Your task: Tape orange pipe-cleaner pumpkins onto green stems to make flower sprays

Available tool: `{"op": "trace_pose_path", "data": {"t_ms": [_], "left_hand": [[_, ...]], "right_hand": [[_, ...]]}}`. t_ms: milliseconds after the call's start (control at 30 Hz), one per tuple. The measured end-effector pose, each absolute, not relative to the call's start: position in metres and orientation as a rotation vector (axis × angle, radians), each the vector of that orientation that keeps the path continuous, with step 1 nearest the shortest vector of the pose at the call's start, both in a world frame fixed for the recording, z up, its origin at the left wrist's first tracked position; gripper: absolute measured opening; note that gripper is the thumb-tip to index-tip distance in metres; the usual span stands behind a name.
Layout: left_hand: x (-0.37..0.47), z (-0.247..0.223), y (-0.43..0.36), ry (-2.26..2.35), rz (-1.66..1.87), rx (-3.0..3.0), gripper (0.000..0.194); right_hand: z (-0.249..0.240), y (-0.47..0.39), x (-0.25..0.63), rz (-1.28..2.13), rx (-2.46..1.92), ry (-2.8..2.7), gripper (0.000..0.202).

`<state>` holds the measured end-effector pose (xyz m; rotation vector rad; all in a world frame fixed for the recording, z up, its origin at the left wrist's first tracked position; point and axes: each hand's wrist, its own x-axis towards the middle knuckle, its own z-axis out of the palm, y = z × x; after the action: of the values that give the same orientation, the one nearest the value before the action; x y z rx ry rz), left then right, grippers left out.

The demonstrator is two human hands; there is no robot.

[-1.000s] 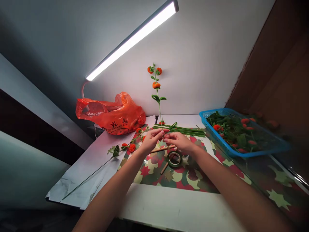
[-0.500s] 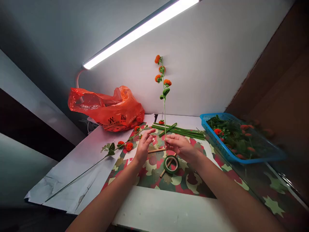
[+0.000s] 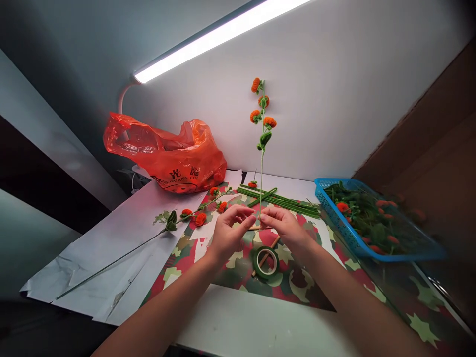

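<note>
Upright in front of the wall stands a green flower stem (image 3: 262, 171) with several orange blooms and green leaves on its upper part. My right hand (image 3: 284, 225) pinches the stem near its lower end. Close beside it on the left is my left hand (image 3: 232, 229), thumb and fingertips pressed together by the stem; whatever lies between them is too small to make out. Below the hands, a roll of green tape (image 3: 266, 262) rests over a thin wooden stick (image 3: 275, 242) on the patterned cloth.
A red plastic bag (image 3: 186, 161) stands at the back left, beneath the lamp (image 3: 223, 37). Green pipe cleaners (image 3: 286, 201) lie behind the hands. Another flower stem (image 3: 122, 262) lies at left. A blue basket (image 3: 340, 232) with leaves and orange flowers is at right.
My left hand has come right, up to the stem beside my right hand, and its fingers have closed. The view has shifted a little, with the flower stem now further right.
</note>
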<state>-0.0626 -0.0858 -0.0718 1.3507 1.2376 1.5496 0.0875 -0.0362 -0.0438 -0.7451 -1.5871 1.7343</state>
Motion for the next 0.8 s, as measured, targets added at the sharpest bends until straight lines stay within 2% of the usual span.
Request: {"op": "trace_pose_path", "data": {"t_ms": [300, 500, 567, 633, 800], "left_hand": [[-0.059, -0.064, -0.068, 1.042, 1.402, 1.097, 0.023], [-0.064, -0.066, -0.064, 1.086, 1.48, 1.003, 0.036], [-0.066, -0.067, -0.064, 1.122, 1.485, 0.992, 0.034], [-0.068, -0.068, -0.064, 1.138, 1.483, 0.977, 0.031], [-0.075, -0.066, -0.068, 1.142, 1.384, 1.016, 0.029]], "right_hand": [[-0.067, -0.045, 0.077, 1.402, -0.84, -1.862, 0.024], [-0.073, -0.049, 0.076, 1.102, -0.898, -2.032, 0.02], [-0.072, -0.05, 0.076, 1.07, -0.888, -2.069, 0.018], [-0.071, -0.049, 0.077, 1.137, -0.851, -2.06, 0.018], [-0.073, -0.045, 0.079, 1.586, -0.725, -1.887, 0.022]]}}
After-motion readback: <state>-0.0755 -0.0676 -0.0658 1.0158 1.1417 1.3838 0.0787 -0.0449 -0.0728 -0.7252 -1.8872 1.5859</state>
